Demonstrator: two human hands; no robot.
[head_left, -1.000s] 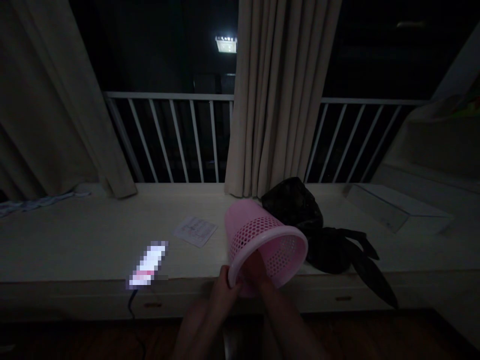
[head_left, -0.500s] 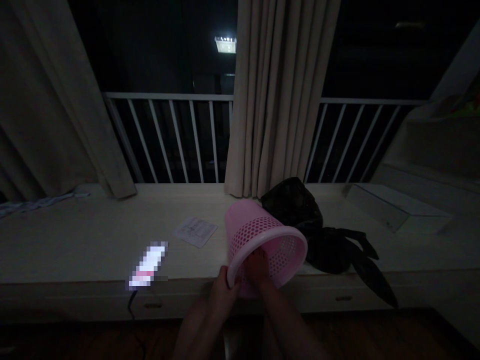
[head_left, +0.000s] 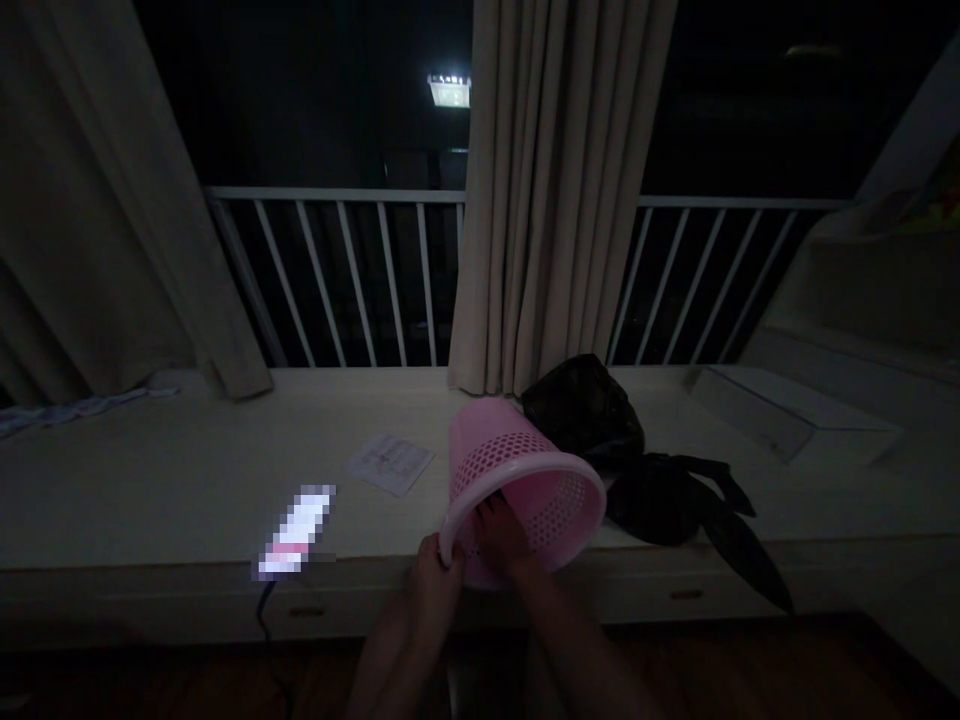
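Observation:
A pink perforated plastic basket (head_left: 517, 470) lies tipped on its side on a pale ledge (head_left: 187, 480), its mouth facing me. My left hand (head_left: 433, 580) is closed on the basket's rim at the lower left. My right hand (head_left: 501, 530) reaches into the mouth, its fingers lying against the inner wall. Whether the right hand holds anything is hidden in the dark.
A black plastic bag (head_left: 630, 450) lies just right of the basket. A sheet of paper (head_left: 390, 462) and a lit phone (head_left: 296, 530) with a cable lie to the left. Curtains (head_left: 555, 190), a white railing (head_left: 337, 270) and a flat box (head_left: 787, 415) stand behind.
The basket has tilted and shifted slightly left and down. My left hand has moved left along the rim, and my right hand sits a little higher inside.

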